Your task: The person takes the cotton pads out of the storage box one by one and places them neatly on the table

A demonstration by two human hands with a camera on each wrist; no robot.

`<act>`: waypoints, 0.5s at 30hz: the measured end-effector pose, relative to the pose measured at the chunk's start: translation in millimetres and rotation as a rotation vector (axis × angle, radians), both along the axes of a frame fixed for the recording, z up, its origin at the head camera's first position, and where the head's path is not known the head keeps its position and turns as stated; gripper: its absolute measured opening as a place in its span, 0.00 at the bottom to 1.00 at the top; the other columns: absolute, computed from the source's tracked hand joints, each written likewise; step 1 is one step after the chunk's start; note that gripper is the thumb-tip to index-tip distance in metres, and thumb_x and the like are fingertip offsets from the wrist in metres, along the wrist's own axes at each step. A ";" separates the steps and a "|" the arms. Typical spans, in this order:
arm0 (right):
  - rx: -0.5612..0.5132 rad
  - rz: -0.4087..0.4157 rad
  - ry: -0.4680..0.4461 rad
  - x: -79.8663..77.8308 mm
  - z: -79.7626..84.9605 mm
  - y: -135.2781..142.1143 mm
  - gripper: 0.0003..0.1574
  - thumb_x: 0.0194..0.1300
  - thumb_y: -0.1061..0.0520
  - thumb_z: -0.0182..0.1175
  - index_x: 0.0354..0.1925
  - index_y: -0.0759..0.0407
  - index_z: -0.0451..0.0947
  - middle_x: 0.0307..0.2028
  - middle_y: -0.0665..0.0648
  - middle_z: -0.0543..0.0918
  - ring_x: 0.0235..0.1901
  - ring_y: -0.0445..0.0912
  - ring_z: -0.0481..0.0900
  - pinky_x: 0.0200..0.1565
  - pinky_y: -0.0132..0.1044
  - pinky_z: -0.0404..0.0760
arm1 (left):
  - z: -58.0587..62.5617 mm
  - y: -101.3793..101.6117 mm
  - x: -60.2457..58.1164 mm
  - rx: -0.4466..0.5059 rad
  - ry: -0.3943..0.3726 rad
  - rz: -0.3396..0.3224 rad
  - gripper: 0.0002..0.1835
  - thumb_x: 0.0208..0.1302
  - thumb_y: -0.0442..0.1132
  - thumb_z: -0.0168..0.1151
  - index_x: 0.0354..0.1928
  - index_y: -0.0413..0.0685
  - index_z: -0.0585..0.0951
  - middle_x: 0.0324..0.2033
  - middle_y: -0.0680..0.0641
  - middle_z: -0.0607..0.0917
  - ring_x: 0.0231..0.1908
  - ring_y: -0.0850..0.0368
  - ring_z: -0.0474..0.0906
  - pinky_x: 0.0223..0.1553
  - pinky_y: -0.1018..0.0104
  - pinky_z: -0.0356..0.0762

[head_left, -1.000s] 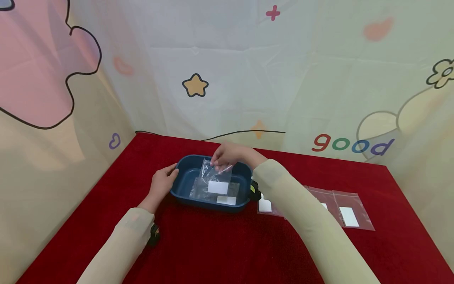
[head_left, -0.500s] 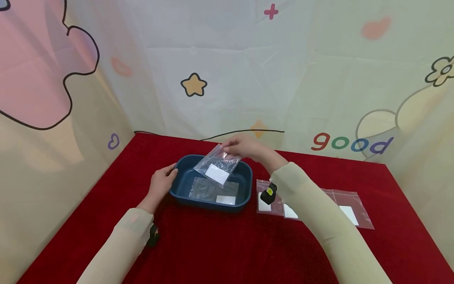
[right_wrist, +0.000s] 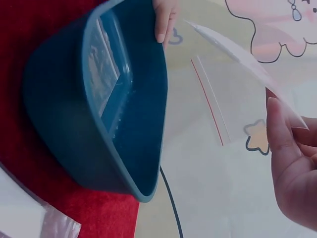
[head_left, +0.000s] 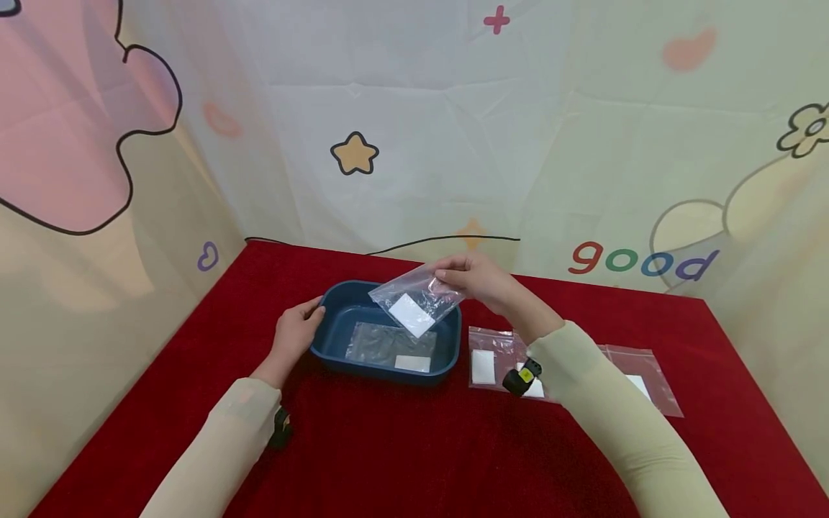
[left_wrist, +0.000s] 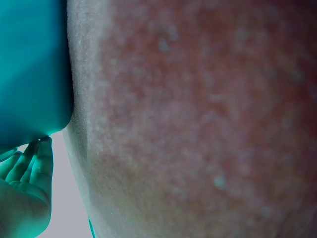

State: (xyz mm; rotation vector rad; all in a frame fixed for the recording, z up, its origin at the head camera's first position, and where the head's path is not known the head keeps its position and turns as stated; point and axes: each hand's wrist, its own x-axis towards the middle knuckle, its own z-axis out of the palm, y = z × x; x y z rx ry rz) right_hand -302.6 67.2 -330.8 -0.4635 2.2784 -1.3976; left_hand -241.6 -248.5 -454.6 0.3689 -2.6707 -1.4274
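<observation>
A blue rectangular plastic basin (head_left: 333,327) stands on the red cloth. My left hand (head_left: 294,337) grips its left rim, thumb on top; in the left wrist view the fingers reach to the wall of the basin (left_wrist: 34,74). Above the basin's right half, my right hand (head_left: 476,277) pinches a clear zip bag (head_left: 383,291) with a white label by its upper edge. The right wrist view shows this bag (right_wrist: 237,57) nearly edge-on, clear of the rim. Inside the basin, a zip bag (head_left: 376,342) with a white label lies flat on the bottom.
Several zip bags with white labels lie in a row right of the basin, such as one near it (head_left: 483,367) and one at the far right (head_left: 657,385). The right forearm (head_left: 602,410) partly covers them. A printed curtain (head_left: 421,108) hangs behind the table.
My right hand lifts the zip bag up out of the basin and carries it to the right, turning it. The other bag stays inside. My left hand keeps its grip.
</observation>
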 end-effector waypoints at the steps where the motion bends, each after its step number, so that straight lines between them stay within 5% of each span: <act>1: -0.014 -0.005 -0.003 2.3 -0.1 3.1 0.23 0.76 0.57 0.57 0.65 0.61 0.78 0.54 0.63 0.82 0.42 0.45 0.83 0.44 0.28 0.86 | 0.2 -0.1 0.2 -0.001 -0.001 0.000 0.25 0.81 0.41 0.49 0.74 0.39 0.69 0.71 0.34 0.73 0.69 0.37 0.73 0.68 0.44 0.75; 15: -0.057 -0.160 -0.017 37.9 -12.3 54.0 0.22 0.76 0.54 0.58 0.63 0.62 0.80 0.54 0.60 0.82 0.43 0.44 0.79 0.41 0.28 0.85 | 0.2 0.1 -0.1 0.000 -0.002 0.004 0.25 0.80 0.41 0.49 0.74 0.39 0.69 0.71 0.34 0.73 0.70 0.37 0.72 0.69 0.44 0.73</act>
